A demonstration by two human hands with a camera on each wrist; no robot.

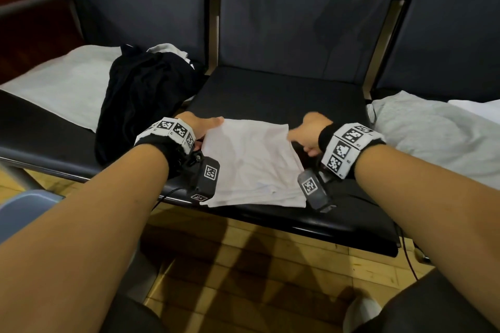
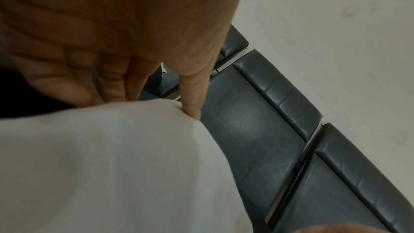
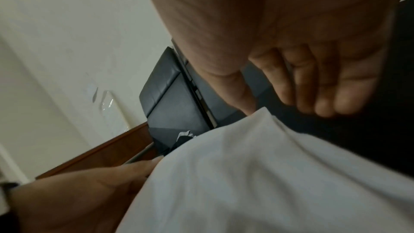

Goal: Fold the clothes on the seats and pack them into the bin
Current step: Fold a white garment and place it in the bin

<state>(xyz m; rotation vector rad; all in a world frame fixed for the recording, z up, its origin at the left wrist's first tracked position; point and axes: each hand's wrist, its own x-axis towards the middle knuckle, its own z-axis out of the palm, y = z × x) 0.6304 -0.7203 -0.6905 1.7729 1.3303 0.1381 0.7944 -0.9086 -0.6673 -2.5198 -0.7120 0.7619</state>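
A folded white garment [image 1: 251, 165] lies at the front of the middle black seat [image 1: 270, 94]. My left hand [image 1: 203, 127] pinches its far left corner. In the left wrist view the thumb [image 2: 192, 98] presses on top of the white cloth [image 2: 112, 166] while the fingers go under its edge. My right hand [image 1: 308, 135] is at the far right corner. Its thumb [image 3: 241, 98] touches the tip of the cloth [image 3: 246, 183]. Its fingers [image 3: 325, 98] hang loosely curled over the bare seat, off the cloth.
A crumpled black garment [image 1: 140, 100] and a light grey cloth [image 1: 62, 89] lie on the left seat. Another grey garment [image 1: 433, 138] covers the right seat. A blue-grey bin edge [image 1: 24, 211] shows at the lower left over the wooden floor [image 1: 243, 265].
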